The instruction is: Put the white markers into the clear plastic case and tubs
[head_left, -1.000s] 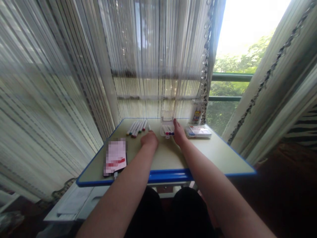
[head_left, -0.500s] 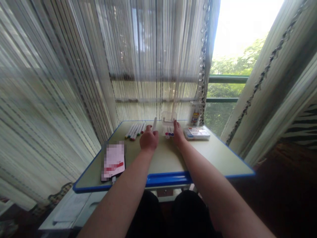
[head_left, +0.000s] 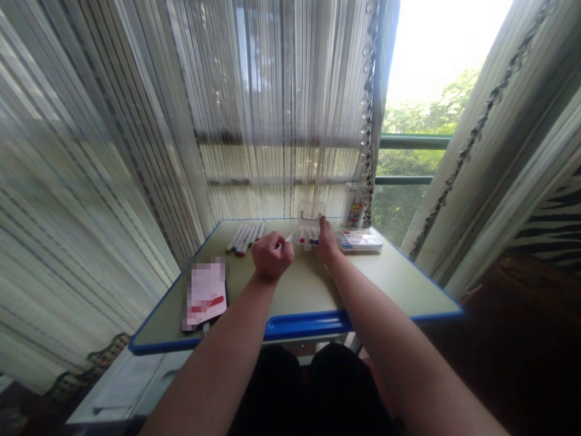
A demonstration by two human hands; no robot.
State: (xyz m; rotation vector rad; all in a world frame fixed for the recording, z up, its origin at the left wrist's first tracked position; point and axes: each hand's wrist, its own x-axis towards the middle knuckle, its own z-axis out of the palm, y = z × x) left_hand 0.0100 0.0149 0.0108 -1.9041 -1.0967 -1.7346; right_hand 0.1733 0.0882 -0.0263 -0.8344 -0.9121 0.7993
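Observation:
My left hand (head_left: pixel 270 255) is closed around a white marker (head_left: pixel 287 239), whose tip points toward a clear plastic marker case (head_left: pixel 309 219) at the back of the table. Several markers with coloured caps lie inside that case. My right hand (head_left: pixel 327 242) rests against the case's right side, fingers touching it. A row of several loose markers (head_left: pixel 245 237) lies on the table to the left of my left hand.
The small table (head_left: pixel 390 284) has a blue rim and stands against striped curtains and a window. A flat pack (head_left: pixel 359 240) and a small upright box (head_left: pixel 354 206) sit at the back right. A pixelated card on a dark device (head_left: pixel 205 293) lies at the front left.
My left hand lifted a white marker from beside the loose row and swung it right, tip toward the case. My right hand stayed at the case.

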